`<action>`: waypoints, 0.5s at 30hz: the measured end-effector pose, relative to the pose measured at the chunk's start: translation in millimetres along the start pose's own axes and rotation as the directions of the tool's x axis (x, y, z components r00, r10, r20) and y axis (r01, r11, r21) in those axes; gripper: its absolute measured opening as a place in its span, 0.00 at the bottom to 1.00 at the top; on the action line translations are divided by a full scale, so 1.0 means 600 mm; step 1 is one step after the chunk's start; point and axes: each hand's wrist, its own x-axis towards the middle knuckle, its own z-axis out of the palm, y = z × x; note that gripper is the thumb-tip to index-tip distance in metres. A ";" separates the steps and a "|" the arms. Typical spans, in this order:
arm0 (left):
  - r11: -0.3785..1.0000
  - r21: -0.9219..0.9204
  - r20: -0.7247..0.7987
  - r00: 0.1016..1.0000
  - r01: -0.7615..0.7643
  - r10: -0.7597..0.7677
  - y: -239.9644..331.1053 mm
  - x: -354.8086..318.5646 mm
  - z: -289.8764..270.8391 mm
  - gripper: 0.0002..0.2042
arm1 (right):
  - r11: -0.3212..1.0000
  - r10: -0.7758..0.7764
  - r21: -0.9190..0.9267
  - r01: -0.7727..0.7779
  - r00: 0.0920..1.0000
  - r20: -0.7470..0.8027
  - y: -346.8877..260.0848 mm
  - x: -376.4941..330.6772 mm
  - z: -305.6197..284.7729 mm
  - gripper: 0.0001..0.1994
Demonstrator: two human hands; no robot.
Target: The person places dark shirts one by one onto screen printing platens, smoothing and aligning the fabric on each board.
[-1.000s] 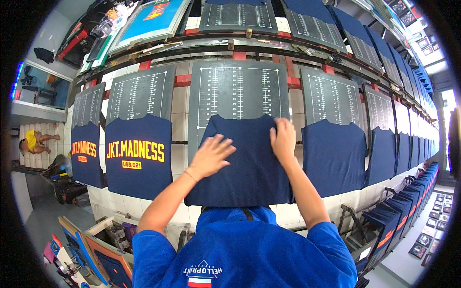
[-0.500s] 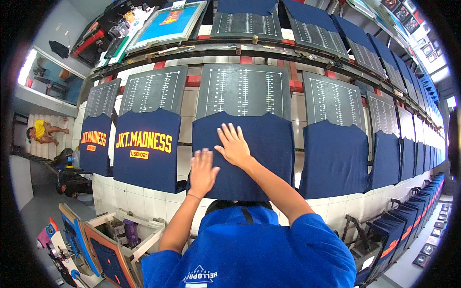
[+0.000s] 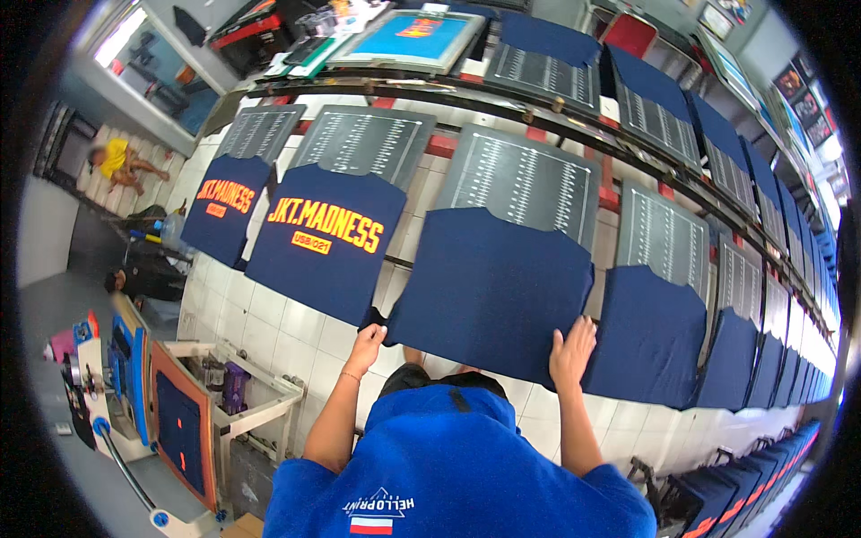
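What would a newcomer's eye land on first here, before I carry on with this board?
First the long row of navy shirts on grey boards, curving off to the right. Centre stage is the plain navy shirt, with the left hand gripping its lower left corner and the right hand flat on its lower right edge. Just left, a printed shirt stands out with orange lettering.

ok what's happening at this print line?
A person in a blue shirt has both hands at the lower edge of a plain navy T-shirt laid on a grey board. The left hand pinches its lower left corner; the right hand rests on the lower right hem. The printed shirt beside it carries orange lettering.
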 end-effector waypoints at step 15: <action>0.960 -0.112 -0.684 0.721 -0.257 0.113 -0.100 0.245 -0.598 0.24 | 0.711 -0.192 0.696 0.101 0.980 0.053 -0.522 0.079 -0.025 0.18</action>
